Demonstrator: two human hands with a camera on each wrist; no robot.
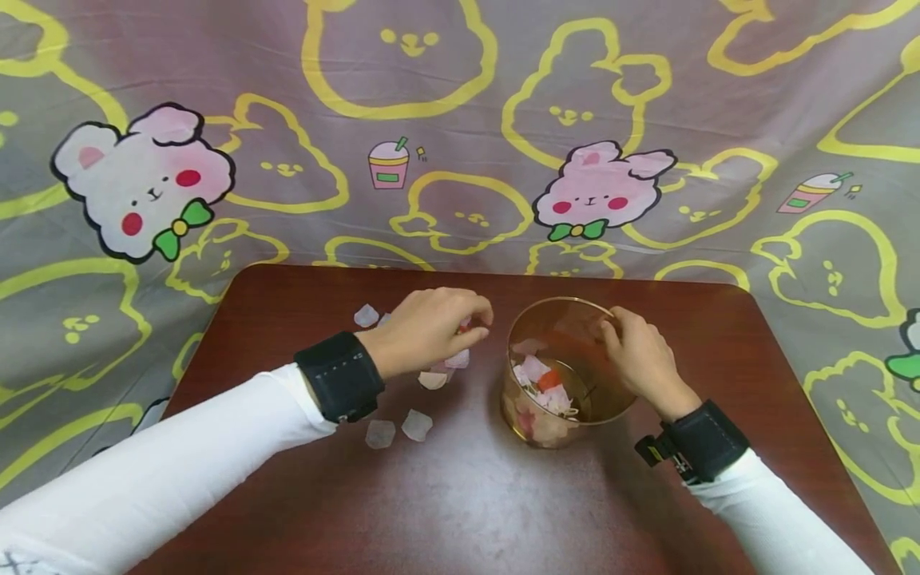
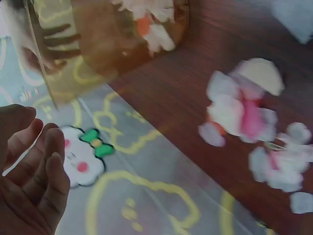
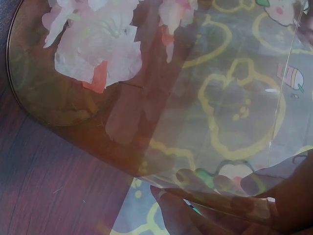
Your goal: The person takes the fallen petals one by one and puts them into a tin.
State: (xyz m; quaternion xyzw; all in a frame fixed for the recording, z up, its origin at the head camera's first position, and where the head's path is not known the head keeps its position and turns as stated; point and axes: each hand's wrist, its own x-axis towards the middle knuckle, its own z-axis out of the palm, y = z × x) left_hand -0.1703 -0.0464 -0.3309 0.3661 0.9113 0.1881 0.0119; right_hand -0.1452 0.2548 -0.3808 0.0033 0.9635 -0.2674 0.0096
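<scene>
My right hand grips the rim of a clear amber round container, thumb on one side of the wall and fingers on the other. The container leans a little on the table. Inside, at its bottom, lie pale pink and white petals with an orange-red piece. Left of the rim hangs my left hand, its fingers loosely bent with a gap to the thumb. Nothing shows between those fingers in the left wrist view. Beneath it, a pile of white, pink and red petals is partly hidden in the head view.
Loose whitish petals lie on the brown table nearer to me, and another petal lies toward the back left. A second petal cluster sits beside the pile. A patterned cloth hangs behind the table.
</scene>
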